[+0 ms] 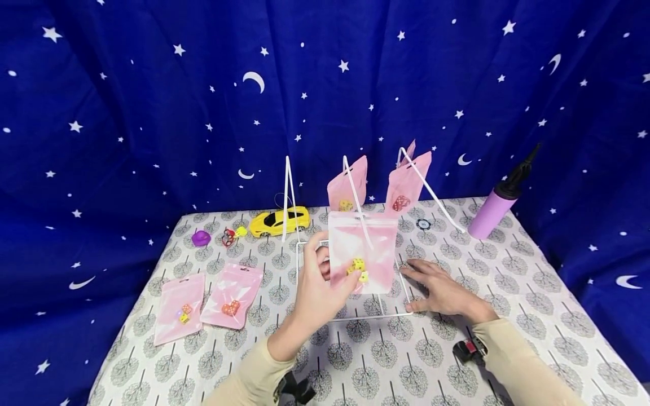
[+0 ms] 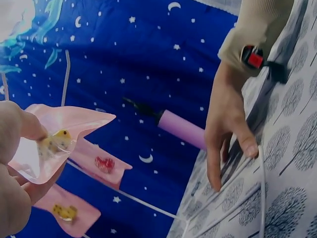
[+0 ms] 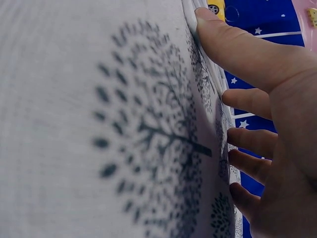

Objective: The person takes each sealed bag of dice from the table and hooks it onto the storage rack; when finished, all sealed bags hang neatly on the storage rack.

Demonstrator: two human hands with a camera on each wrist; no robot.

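My left hand point(image 1: 321, 290) pinches a pink zip bag point(image 1: 376, 242) with yellow dice inside, thumb across its front. The bag is in front of a white wire rack point(image 1: 355, 318), close to its middle prong; whether its hole is on the prong I cannot tell. My right hand point(image 1: 442, 288) rests at the rack's right front corner with fingers extended, thumb and fingertips touching the base wire. Behind hang a pink bag with yellow dice point(image 1: 347, 186) on the middle prong and pink bags with red dice point(image 1: 409, 183) on the right prong. On the left prong point(image 1: 287, 197) no bag shows.
Two pink dice bags, one with orange and yellow dice point(image 1: 178, 299), one with orange dice point(image 1: 231, 290), lie left. Behind them are a purple object point(image 1: 201, 238), small red and yellow items point(image 1: 231, 235) and a yellow toy car point(image 1: 279, 222). Right stands a purple hand pump point(image 1: 491, 214).
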